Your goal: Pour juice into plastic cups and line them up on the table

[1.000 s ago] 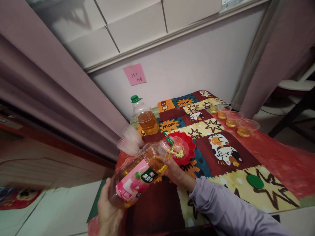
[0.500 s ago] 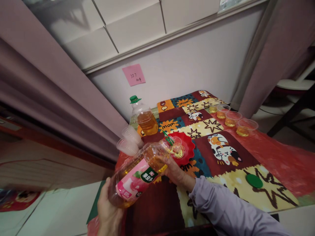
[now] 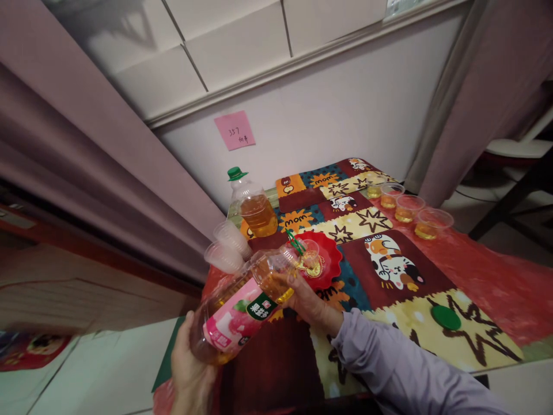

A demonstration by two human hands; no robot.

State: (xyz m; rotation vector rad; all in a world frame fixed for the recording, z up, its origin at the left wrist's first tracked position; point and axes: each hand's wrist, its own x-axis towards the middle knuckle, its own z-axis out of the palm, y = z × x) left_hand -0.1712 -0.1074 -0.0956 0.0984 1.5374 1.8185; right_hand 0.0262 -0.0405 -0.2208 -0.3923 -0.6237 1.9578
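Note:
A large clear juice bottle (image 3: 235,320) with a pink label and amber juice lies tilted across both my hands, its mouth low and to the right. My left hand (image 3: 190,351) is wrapped round its base. Near the neck, my right hand (image 3: 306,300) grips it from below, some fingers hidden behind the bottle. The bottle's mouth, with a green ring, is over a clear plastic cup (image 3: 311,251) standing on a red scalloped plate (image 3: 332,266). Juice level in that cup is hard to make out. A green cap (image 3: 446,317) lies apart on the right.
Several clear cups with amber juice (image 3: 404,214) stand in a row at the right. Behind the bottle are stacked plastic cups (image 3: 224,256) and a second juice bottle (image 3: 259,213) with its green cap on. Patterned placemats (image 3: 389,311) cover the table against the wall.
Almost nothing differs. Both hands hold the tilted bottle in the same place over the cup, and the other things have not moved.

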